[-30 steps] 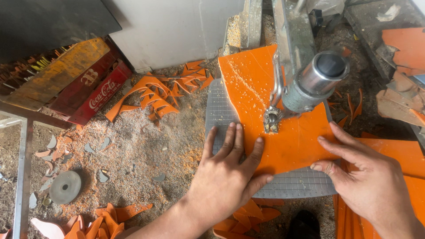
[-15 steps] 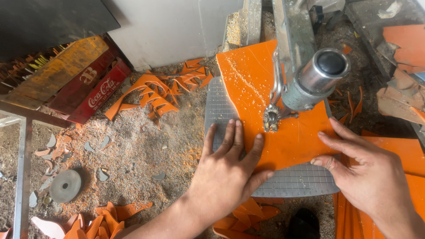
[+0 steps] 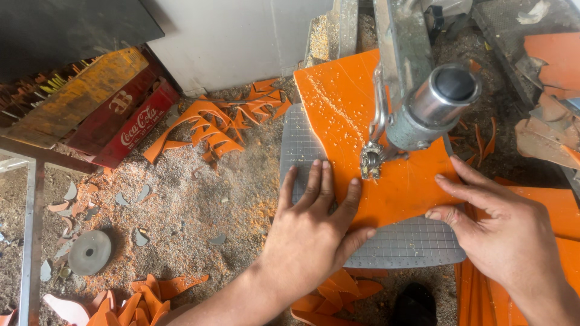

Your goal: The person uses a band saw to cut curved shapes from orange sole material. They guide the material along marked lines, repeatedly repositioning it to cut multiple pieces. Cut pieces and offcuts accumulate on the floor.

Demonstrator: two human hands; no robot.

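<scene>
Two bare hands press flat on an orange sheet (image 3: pixel 386 181) that lies on the gridded grey table (image 3: pixel 411 247) of a cutting machine. The left hand (image 3: pixel 311 232) is open, fingers spread and palm down, its fingertips on the sheet's left edge and partly on the bare grid beside it. The right hand (image 3: pixel 504 232) is open too, fingers stretched out toward the left, resting on the sheet's near right corner. Neither hand grips anything; both simply hold the sheet down.

Between the hands, just beyond the fingertips, the machine's small cutting head (image 3: pixel 370 162) meets the sheet, though the blade itself is too small to make out. Above it slants a metal cylinder (image 3: pixel 432 108) fixed to the upright arm (image 3: pixel 402 42). Pale dust is scattered across the far part of the sheet.

Left of the table, the ground is covered in sawdust, with curved orange offcuts (image 3: pixel 208 124) lying far left and more of them at the near edge (image 3: pixel 130 302). A grey disc (image 3: pixel 89 252) lies at the left, and a red crate (image 3: pixel 124 124) stands beyond it. More orange sheets (image 3: pixel 556 57) are stacked at the far right.
</scene>
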